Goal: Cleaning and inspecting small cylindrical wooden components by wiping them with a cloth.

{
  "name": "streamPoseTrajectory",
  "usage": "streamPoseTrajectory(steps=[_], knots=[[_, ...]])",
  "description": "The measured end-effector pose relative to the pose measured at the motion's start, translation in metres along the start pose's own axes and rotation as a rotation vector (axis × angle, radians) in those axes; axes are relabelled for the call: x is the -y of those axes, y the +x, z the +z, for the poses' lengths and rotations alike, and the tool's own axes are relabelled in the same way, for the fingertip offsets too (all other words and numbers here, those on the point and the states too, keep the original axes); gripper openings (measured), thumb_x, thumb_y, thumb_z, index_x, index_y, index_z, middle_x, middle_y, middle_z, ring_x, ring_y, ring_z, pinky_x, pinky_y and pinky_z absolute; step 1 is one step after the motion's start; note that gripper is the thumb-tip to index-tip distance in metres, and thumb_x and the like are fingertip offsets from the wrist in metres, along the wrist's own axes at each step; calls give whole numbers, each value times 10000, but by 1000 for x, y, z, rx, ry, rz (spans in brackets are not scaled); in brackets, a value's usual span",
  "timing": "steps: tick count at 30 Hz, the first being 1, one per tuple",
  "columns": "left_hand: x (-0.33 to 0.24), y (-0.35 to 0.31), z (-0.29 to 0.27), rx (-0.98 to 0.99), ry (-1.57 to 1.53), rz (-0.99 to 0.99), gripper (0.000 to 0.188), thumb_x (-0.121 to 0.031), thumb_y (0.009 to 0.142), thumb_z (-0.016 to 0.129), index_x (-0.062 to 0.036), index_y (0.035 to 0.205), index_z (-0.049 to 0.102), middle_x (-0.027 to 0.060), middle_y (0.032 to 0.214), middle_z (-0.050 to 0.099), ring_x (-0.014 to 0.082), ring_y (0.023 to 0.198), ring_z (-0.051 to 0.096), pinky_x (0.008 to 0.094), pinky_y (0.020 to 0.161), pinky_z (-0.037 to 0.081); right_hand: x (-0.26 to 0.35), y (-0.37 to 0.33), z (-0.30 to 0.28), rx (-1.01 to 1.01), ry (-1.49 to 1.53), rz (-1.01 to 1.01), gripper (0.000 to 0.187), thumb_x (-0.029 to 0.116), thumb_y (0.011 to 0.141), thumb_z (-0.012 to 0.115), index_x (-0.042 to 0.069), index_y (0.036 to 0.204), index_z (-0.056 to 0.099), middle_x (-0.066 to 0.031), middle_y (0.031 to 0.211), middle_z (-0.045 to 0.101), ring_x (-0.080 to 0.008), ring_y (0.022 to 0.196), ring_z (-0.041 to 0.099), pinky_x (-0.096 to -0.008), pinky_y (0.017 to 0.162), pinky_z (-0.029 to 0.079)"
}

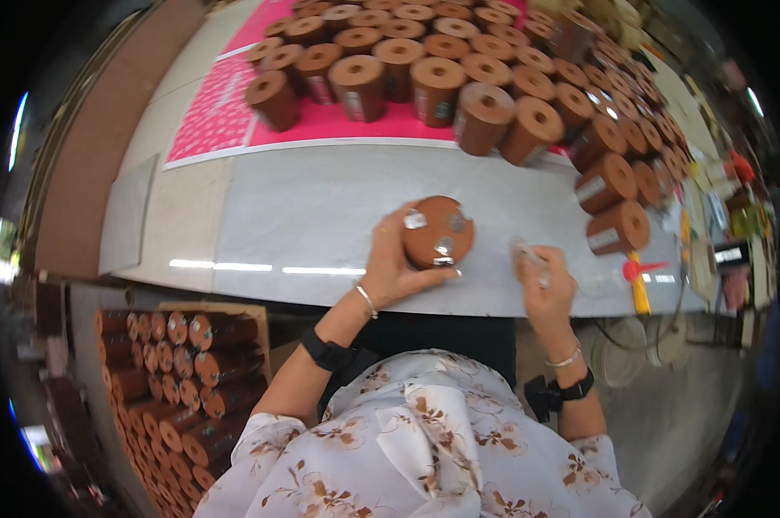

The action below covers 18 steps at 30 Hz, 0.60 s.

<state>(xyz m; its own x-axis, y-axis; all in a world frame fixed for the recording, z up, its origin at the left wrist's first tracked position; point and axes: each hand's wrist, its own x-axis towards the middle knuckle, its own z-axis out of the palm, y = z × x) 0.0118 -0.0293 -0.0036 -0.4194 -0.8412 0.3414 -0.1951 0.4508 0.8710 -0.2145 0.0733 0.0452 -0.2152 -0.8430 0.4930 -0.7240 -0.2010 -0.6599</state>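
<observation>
A brown cylinder [431, 226] stands on the grey tabletop in front of me, its round end facing up. Several shiny silver patches sit on that end. My left hand [391, 263] is wrapped around the cylinder's left and near side, the thumb along its front. To the right, apart from the cylinder, my right hand [549, 289] is held closed above the table near its front edge. A pale, partly clear scrap shows at its fingers, too blurred to name.
Many brown cylinders with holes in their tops [355, 73] crowd the back and right of the table, partly on a pink sheet [208, 112]. A yellow-and-red tool [638, 281] lies at right. More cylinders are stacked [183, 380] below at left.
</observation>
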Motion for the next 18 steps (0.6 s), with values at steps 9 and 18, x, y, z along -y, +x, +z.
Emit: streamPoseTrajectory(steps=[9, 18], knots=[[-21, -17, -2, -54, 82, -136, 962, -403, 558, 881, -4, 1296, 410, 206, 1187, 521, 339, 1110, 510, 418, 985, 388, -87, -55, -5, 90, -29, 138, 197, 95, 948, 540, -33, 1096, 565, -161, 965, 638, -239, 854, 631, -320, 781, 498], [-80, -118, -222, -645, 54, -547, 834, -303, 604, 889, 42, 1225, 451, 161, 1151, 538, 222, 1061, 559, 327, 903, 479, -90, -45, -6, 176, -109, 181, 213, 135, 964, 515, 2, 1126, 555, -148, 967, 647, -223, 846, 635, -316, 759, 503]])
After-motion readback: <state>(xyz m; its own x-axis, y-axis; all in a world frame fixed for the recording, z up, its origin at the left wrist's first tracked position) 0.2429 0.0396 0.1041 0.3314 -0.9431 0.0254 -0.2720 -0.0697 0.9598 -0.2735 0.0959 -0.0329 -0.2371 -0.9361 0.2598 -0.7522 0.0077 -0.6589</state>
